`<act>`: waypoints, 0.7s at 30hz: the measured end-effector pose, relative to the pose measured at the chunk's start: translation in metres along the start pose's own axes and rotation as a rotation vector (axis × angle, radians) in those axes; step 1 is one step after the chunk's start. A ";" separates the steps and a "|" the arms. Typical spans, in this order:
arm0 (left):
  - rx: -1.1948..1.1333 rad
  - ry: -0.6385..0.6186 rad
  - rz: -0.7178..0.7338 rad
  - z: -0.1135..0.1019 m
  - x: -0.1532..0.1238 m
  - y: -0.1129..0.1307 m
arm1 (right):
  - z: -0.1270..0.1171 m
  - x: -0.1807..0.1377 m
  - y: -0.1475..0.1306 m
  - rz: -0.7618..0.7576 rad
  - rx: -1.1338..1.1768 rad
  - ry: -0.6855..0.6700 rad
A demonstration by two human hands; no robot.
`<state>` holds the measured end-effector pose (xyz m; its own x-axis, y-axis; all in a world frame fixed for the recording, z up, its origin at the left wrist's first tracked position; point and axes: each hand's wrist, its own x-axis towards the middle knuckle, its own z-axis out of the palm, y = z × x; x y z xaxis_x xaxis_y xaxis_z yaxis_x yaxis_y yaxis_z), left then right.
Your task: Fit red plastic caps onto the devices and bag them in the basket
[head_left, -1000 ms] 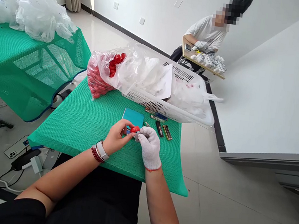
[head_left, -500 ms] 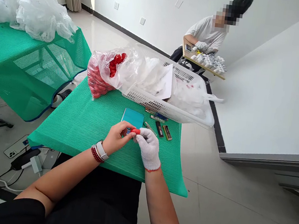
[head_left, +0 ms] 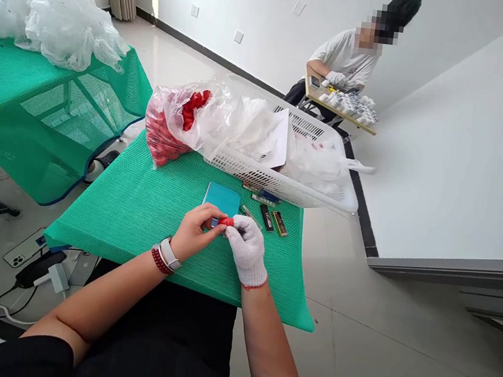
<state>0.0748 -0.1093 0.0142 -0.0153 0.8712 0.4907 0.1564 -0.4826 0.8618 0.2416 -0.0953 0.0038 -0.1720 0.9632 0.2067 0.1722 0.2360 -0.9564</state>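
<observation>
A small red piece [head_left: 226, 221], glossy and rounded, is pinched between both hands over the table; its exact kind cannot be made out. My left hand [head_left: 196, 229], bare, grips its left end with thumb and fingertips. The white-gloved fingers of my right hand [head_left: 248, 249] close on its right end. A small blue and silver bit shows beside my left thumb, and I cannot tell whether it belongs to the piece. Just beyond my hands lies a teal box [head_left: 223, 197], partly covered by my fingers. A clear bag of red pieces [head_left: 166, 138] rests at the table's far left.
A white basket [head_left: 253, 175] holding plastic bags and a white card spans the far edge of the green-covered table [head_left: 138, 211]. Several small memory-stick-like boards [head_left: 281, 223] lie right of the teal box. A co-worker [head_left: 345, 56] sits at a small table beyond.
The hands stay closed on the red piece in almost the same place. The blue and silver bit by my left thumb shows more clearly. The whole view has shifted slightly.
</observation>
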 end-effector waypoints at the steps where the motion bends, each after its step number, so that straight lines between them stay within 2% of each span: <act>1: -0.003 0.003 0.003 0.000 0.000 0.000 | 0.000 0.000 0.000 0.003 0.003 -0.001; 7: 0.025 -0.009 0.064 0.000 0.000 0.001 | 0.000 0.001 -0.001 0.035 0.058 -0.009; 15: 0.297 0.048 0.341 0.004 -0.007 0.000 | 0.004 0.003 -0.011 0.073 0.113 -0.010; 21: 0.384 0.049 0.352 0.005 -0.008 0.007 | 0.002 0.003 -0.007 0.068 0.108 -0.036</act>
<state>0.0812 -0.1187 0.0158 0.0593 0.6525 0.7555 0.5113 -0.6698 0.5385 0.2381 -0.0947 0.0103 -0.1990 0.9706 0.1351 0.0795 0.1534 -0.9850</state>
